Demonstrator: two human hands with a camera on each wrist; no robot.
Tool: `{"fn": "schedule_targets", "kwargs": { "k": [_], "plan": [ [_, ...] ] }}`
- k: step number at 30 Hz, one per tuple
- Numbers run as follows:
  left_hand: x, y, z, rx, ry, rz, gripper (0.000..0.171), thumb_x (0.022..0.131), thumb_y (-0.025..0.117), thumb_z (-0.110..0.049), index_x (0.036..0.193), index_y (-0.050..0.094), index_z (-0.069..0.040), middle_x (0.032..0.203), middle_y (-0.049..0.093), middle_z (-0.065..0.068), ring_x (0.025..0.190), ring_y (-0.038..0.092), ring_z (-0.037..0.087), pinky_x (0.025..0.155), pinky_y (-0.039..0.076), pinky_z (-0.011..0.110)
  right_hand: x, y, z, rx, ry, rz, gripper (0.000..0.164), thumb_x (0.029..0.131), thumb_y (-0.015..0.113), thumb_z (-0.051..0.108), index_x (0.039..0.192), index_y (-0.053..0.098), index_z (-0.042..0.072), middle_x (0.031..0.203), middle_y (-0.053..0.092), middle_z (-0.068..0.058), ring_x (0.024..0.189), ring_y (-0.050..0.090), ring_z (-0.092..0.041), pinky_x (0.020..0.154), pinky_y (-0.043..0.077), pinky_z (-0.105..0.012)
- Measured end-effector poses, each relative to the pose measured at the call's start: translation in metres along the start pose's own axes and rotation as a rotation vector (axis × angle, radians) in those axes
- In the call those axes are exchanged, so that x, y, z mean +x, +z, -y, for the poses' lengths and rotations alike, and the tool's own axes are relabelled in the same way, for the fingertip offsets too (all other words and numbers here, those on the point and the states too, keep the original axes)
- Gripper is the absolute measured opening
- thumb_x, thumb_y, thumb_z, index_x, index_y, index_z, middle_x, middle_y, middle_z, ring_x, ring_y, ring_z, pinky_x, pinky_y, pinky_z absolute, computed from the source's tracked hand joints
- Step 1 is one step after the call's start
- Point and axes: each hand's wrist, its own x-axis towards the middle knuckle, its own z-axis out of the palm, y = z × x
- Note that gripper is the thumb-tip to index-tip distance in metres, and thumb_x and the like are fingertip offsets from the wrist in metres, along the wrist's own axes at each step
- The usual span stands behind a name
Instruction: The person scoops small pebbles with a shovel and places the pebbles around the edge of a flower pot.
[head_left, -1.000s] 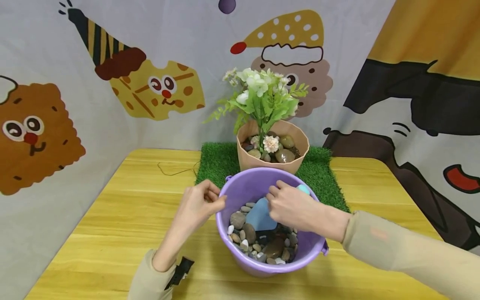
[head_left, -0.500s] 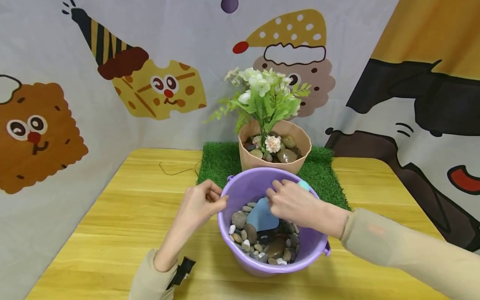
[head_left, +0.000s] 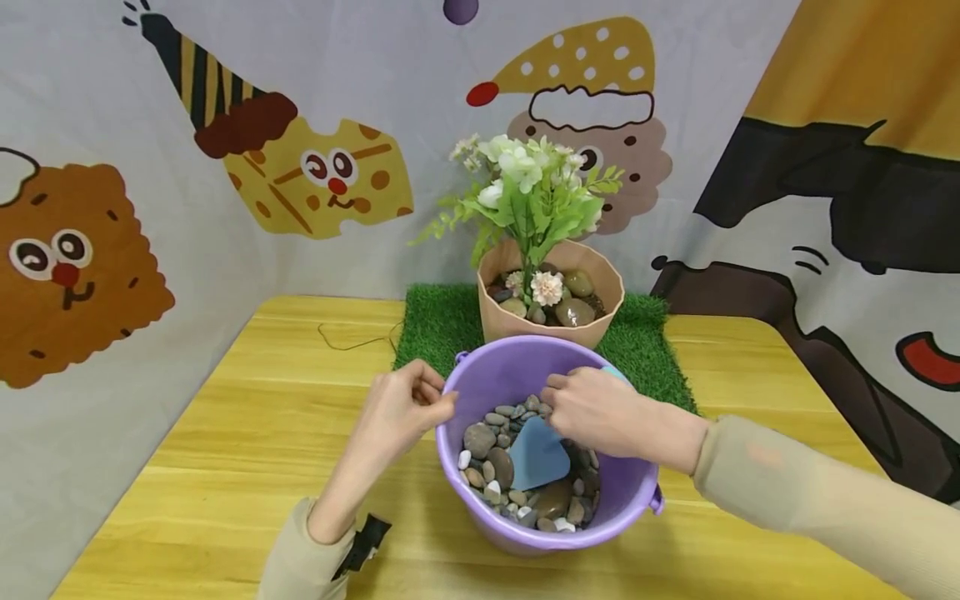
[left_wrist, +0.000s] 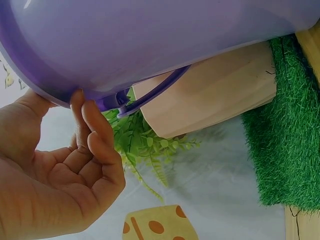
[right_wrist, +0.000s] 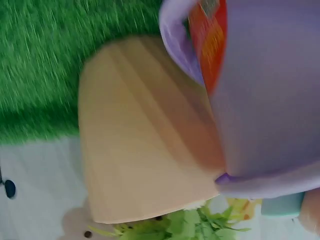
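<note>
A purple bucket (head_left: pixel 495 375) holds pebbles (head_left: pixel 480 440) of mixed sizes, grey, brown and white. My left hand (head_left: pixel 397 412) pinches the bucket's left rim, with the thumb on one side and fingers on the other, as the left wrist view shows up close. Inside the bucket my right hand (head_left: pixel 596 408) grips the handle of a blue toy shovel (head_left: pixel 540 457). The shovel's blade lies over the pebbles, pointing down towards me. The teal end of its handle (right_wrist: pixel 281 206) sticks out past my fist; the rest of the handle is hidden.
Right behind the bucket stands a peach flowerpot (head_left: pixel 525 323) with white flowers (head_left: pixel 517 162) and stones. It sits on a green artificial grass mat (head_left: pixel 435 329). A thin dark wire (head_left: pixel 348 346) lies on the wooden table (head_left: pixel 247 433). A printed cloth (head_left: pixel 337 50) hangs behind.
The shovel blade has moved towards me and slightly right over the pebbles, uncovering stones at the back. My right hand has shifted slightly with it. The left hand stays on the rim.
</note>
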Motion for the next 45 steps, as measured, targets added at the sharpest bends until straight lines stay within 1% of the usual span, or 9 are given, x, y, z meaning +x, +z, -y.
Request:
{"fn": "schedule_targets", "kwargs": {
  "k": [3, 8, 13, 19, 27, 29, 34, 40, 45],
  "plan": [
    [0.000, 0.000, 0.000, 0.003, 0.003, -0.008, 0.011, 0.075, 0.067, -0.004, 0.084, 0.063, 0.001, 0.071, 0.067, 0.010, 0.060, 0.059, 0.012, 0.051, 0.052, 0.017, -0.004, 0.004, 0.001, 0.041, 0.018, -0.020, 0.018, 0.067, 0.069, 0.010, 0.057, 0.063, 0.023, 0.062, 0.055, 0.006, 0.056, 0.045, -0.014, 0.044, 0.033, -0.025],
    [0.000, 0.001, 0.000, 0.011, -0.004, -0.004, 0.012, 0.075, 0.068, -0.004, 0.084, 0.063, 0.000, 0.071, 0.067, 0.010, 0.060, 0.059, 0.012, 0.050, 0.052, 0.017, -0.007, 0.005, 0.003, 0.037, 0.055, -0.036, 0.020, 0.063, 0.068, 0.009, 0.053, 0.059, 0.023, 0.060, 0.053, 0.005, 0.056, 0.046, -0.015, 0.045, 0.035, -0.025],
    [0.000, 0.001, 0.001, 0.013, -0.004, -0.002, 0.012, 0.075, 0.068, -0.004, 0.084, 0.063, 0.000, 0.070, 0.067, 0.010, 0.059, 0.059, 0.011, 0.050, 0.051, 0.017, -0.011, 0.005, 0.002, 0.117, 0.075, -0.026, 0.019, 0.059, 0.064, 0.006, 0.055, 0.060, 0.024, 0.061, 0.050, 0.007, 0.056, 0.043, -0.014, 0.044, 0.032, -0.024],
    [0.001, 0.002, 0.001, 0.009, 0.001, -0.002, 0.012, 0.074, 0.069, -0.004, 0.084, 0.063, 0.001, 0.071, 0.067, 0.010, 0.060, 0.059, 0.012, 0.051, 0.052, 0.017, -0.015, 0.005, -0.002, 0.172, 0.074, -0.023, 0.016, 0.058, 0.069, 0.009, 0.060, 0.064, 0.024, 0.061, 0.049, 0.007, 0.056, 0.040, -0.013, 0.045, 0.028, -0.021],
    [0.001, 0.001, 0.002, 0.008, 0.008, -0.002, 0.012, 0.075, 0.069, -0.004, 0.084, 0.063, 0.000, 0.071, 0.068, 0.009, 0.059, 0.059, 0.011, 0.050, 0.052, 0.017, -0.007, 0.004, 0.009, 0.014, 0.144, -0.014, 0.016, 0.068, 0.070, 0.011, 0.059, 0.060, 0.019, 0.059, 0.053, 0.002, 0.055, 0.046, -0.017, 0.044, 0.034, -0.027],
    [0.001, 0.001, 0.001, 0.006, 0.006, 0.001, 0.012, 0.075, 0.069, -0.004, 0.084, 0.063, 0.001, 0.071, 0.068, 0.010, 0.060, 0.059, 0.011, 0.050, 0.051, 0.017, -0.005, 0.005, 0.010, 0.051, 0.144, 0.000, 0.015, 0.065, 0.072, 0.012, 0.060, 0.060, 0.019, 0.060, 0.054, 0.003, 0.056, 0.047, -0.017, 0.044, 0.036, -0.027],
    [0.001, 0.000, 0.001, 0.009, -0.001, -0.003, 0.012, 0.075, 0.069, -0.005, 0.085, 0.063, 0.000, 0.071, 0.068, 0.009, 0.060, 0.059, 0.011, 0.051, 0.052, 0.017, -0.003, 0.008, 0.008, 0.224, 0.128, 0.011, 0.016, 0.055, 0.072, 0.010, 0.060, 0.064, 0.024, 0.061, 0.054, 0.006, 0.057, 0.047, -0.014, 0.044, 0.037, -0.026],
    [0.001, 0.000, 0.001, 0.010, -0.012, 0.000, 0.013, 0.075, 0.069, -0.005, 0.085, 0.063, 0.000, 0.071, 0.067, 0.009, 0.060, 0.059, 0.011, 0.051, 0.052, 0.018, -0.004, 0.011, 0.004, 0.324, 0.132, 0.013, 0.020, 0.054, 0.071, 0.008, 0.060, 0.063, 0.026, 0.062, 0.055, 0.007, 0.058, 0.047, -0.013, 0.044, 0.034, -0.022],
    [0.001, 0.001, 0.001, 0.010, -0.012, 0.002, 0.013, 0.075, 0.069, -0.005, 0.085, 0.063, 0.000, 0.071, 0.067, 0.009, 0.059, 0.059, 0.011, 0.050, 0.051, 0.018, -0.005, 0.009, -0.001, 0.351, 0.133, 0.015, 0.021, 0.055, 0.072, 0.008, 0.065, 0.068, 0.027, 0.063, 0.055, 0.008, 0.058, 0.047, -0.013, 0.046, 0.032, -0.020]
  ]
}}
